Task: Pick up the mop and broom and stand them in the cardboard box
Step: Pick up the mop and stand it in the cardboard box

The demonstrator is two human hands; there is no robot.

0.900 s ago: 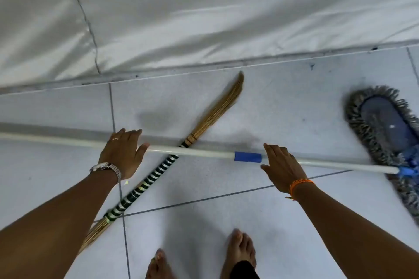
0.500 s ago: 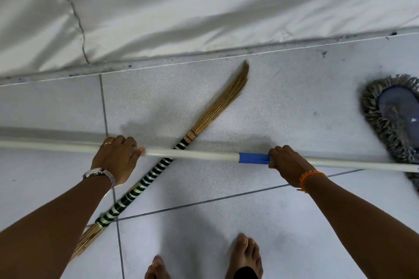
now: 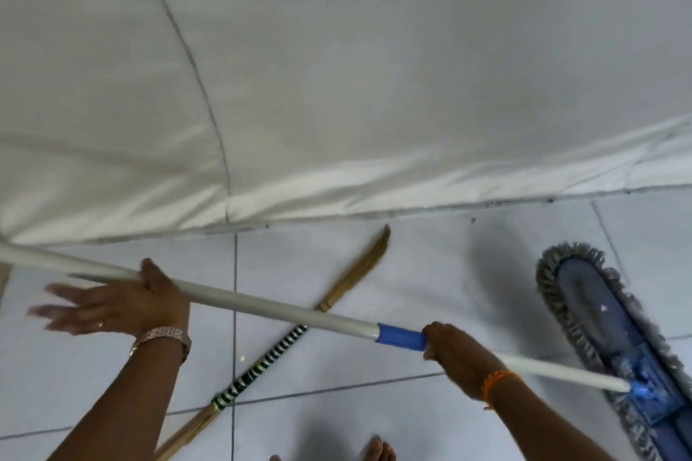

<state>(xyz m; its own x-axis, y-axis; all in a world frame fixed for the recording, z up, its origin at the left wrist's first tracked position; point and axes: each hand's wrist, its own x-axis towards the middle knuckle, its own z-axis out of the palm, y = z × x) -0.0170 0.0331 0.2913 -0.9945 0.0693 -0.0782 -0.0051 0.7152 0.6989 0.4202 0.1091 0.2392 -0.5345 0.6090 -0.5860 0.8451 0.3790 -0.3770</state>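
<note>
The mop [image 3: 284, 307] has a long white pole with a blue band, running from the left edge down to a flat blue head with grey fringe [image 3: 614, 329] on the floor at the right. My right hand [image 3: 457, 356] is closed around the pole just right of the blue band. My left hand [image 3: 112, 303] is blurred, fingers spread, with only the thumb side touching the raised pole. The broom [image 3: 277, 352], with a black-and-white striped handle and straw bristles, lies diagonally on the tiles under the pole. No cardboard box is in view.
A white fabric sheet [image 3: 337, 86] hangs like a wall across the upper half, meeting the grey tiled floor [image 3: 468, 273]. My bare toes [image 3: 378, 451] show at the bottom edge.
The pole's left end has risen off the floor and now slopes down to the right. My left hand has opened its fingers; my right hand keeps its grip. The view tilted upward.
</note>
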